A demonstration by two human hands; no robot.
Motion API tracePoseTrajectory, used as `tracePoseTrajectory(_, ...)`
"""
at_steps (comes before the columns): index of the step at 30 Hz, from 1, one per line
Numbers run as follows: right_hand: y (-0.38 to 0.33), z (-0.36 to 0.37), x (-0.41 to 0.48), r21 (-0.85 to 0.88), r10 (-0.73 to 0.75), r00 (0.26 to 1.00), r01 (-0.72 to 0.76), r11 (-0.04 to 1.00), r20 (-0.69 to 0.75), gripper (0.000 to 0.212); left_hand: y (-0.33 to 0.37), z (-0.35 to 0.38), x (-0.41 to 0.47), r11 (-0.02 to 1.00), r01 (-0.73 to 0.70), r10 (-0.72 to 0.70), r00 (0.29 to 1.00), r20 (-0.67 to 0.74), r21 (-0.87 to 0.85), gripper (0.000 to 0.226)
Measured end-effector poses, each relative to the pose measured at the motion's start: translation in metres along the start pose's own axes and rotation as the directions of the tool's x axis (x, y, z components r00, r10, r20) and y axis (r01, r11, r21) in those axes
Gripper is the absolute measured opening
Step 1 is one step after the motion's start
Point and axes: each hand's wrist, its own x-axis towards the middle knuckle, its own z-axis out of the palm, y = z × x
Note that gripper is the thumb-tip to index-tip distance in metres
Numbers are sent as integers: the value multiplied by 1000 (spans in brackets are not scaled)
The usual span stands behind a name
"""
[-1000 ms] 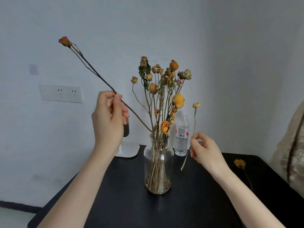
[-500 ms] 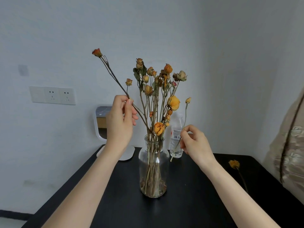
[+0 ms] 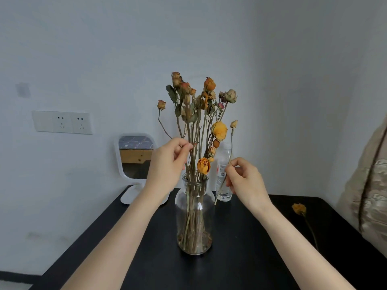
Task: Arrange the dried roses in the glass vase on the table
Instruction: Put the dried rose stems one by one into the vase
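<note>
Both raised hands, left hand (image 3: 167,164) and right hand (image 3: 244,178), pinch fingers.

left hand (image 3: 167,164): bare | right hand (image 3: 245,181): bare | forearms: sleeveless

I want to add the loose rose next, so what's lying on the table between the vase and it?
Nothing lies there: in the head view, only bare black table separates the glass vase from the loose rose.
</note>
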Motion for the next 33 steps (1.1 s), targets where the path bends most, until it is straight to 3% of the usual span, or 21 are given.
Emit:
tracePoseTrajectory(7,-5,4,10,24,-30,999,31,999,-21,14,-13,16,-4,994,31,-36,998,45,106,15)
tracePoseTrajectory(14,-9,5,17,69,-92,994,96,993,-60,13,-31,21,-19,984,125,-147,972,184,129,11)
tracePoseTrajectory(18,-10,5,20,73,-127,990,132,989,-67,12,-39,21,-35,985,172,-173,984,34,25,9)
tracePoseTrajectory(21,-11,6,22,82,-139,988,145,986,-73,13,-47,25,-51,939,310,-322,945,-64,-146,21)
tracePoseTrajectory(23,-11,7,23,85,-142,987,148,985,-76,13,-53,31,-59,874,438,-431,899,80,-210,52)
tracePoseTrajectory(25,-10,9,24,80,-141,987,148,986,-81,12,-58,40,-64,842,500,-449,857,253,-200,87)
tracePoseTrajectory(27,-10,11,26,61,-148,985,154,986,-85,12,-58,50,-66,845,512,-448,834,322,-151,97)
tracePoseTrajectory(33,-2,18,24,-51,-179,984,180,982,12,10,-60,68,-59,881,463,-439,877,193,-99,61)
